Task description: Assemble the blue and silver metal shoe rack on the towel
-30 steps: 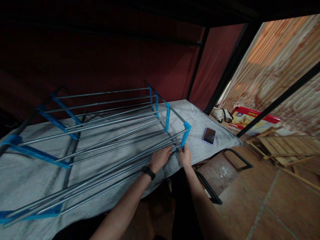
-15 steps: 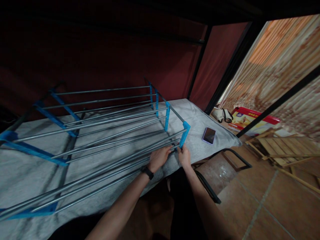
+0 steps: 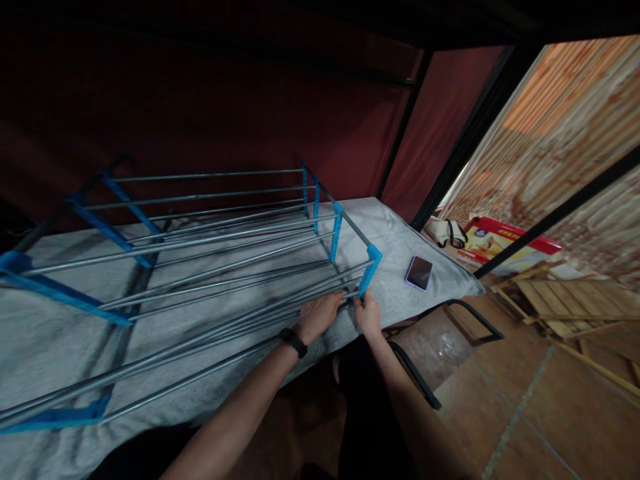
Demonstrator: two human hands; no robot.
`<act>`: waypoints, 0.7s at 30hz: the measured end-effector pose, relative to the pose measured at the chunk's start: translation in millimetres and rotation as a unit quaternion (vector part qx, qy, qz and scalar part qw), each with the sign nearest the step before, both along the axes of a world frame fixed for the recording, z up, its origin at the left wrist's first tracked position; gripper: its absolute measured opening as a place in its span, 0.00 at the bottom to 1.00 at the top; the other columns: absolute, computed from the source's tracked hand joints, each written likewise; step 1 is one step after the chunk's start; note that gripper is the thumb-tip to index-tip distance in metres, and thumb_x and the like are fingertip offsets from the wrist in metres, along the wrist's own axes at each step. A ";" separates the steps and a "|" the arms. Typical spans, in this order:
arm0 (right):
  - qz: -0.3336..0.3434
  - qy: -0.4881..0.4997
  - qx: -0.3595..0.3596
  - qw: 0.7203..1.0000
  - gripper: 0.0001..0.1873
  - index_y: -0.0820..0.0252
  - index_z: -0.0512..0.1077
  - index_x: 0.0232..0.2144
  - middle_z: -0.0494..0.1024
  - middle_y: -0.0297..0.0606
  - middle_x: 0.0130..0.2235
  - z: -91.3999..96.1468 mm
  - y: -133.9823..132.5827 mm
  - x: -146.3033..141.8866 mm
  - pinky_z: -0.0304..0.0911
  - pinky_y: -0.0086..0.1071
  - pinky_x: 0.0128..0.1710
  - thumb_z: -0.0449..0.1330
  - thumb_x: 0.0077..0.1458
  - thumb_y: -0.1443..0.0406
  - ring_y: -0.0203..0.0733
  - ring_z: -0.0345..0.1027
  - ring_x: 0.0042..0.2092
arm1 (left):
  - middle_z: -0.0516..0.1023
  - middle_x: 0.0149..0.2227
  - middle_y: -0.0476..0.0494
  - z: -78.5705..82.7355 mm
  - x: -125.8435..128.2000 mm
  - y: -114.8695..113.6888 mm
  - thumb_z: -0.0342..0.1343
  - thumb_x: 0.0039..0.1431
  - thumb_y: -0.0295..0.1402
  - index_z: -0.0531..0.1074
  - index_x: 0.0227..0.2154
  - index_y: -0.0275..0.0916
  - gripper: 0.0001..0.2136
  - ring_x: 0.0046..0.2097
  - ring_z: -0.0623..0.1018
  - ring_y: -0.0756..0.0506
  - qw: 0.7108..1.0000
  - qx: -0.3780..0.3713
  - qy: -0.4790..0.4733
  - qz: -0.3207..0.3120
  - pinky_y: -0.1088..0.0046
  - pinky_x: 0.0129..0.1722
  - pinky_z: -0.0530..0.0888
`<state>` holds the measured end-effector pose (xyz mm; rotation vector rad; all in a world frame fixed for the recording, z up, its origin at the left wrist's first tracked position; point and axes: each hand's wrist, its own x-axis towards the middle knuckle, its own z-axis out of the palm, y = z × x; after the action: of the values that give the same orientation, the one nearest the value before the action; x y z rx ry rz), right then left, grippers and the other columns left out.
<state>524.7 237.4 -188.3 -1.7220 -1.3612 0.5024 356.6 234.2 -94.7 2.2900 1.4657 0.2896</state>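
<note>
Rod rack point(image 3: 180, 244) w/ blue ends is on gray cloth point(image 3: 387, 227), long way L to R; front rods tip away at R end. L hand point(image 3: 320, 315) is clamped on a rod. R hand point(image 3: 369, 312) pinches a blue corner bar's point(image 3: 371, 267) bottom. Box point(image 3: 493, 243) words too small to read.

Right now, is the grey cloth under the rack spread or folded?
Spread: the grey cloth extends beneath both the tube rack and phone.
</note>
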 end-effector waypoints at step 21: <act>0.038 0.156 0.015 0.987 0.20 0.61 0.72 0.37 0.77 0.39 0.35 -3.5 2.1 0.2 0.64 0.37 0.45 0.49 0.42 0.64 0.44 0.69 0.39 | 0.78 0.48 0.38 3.9 1.6 -7.1 0.44 0.67 0.29 0.67 0.55 0.41 0.16 0.50 0.78 0.41 0.995 0.069 0.061 -0.044 0.66 0.48 0.74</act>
<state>524.9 239.5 -191.8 -1.4984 -1.2033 0.7570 358.2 227.2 -90.7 2.5162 1.4387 0.2352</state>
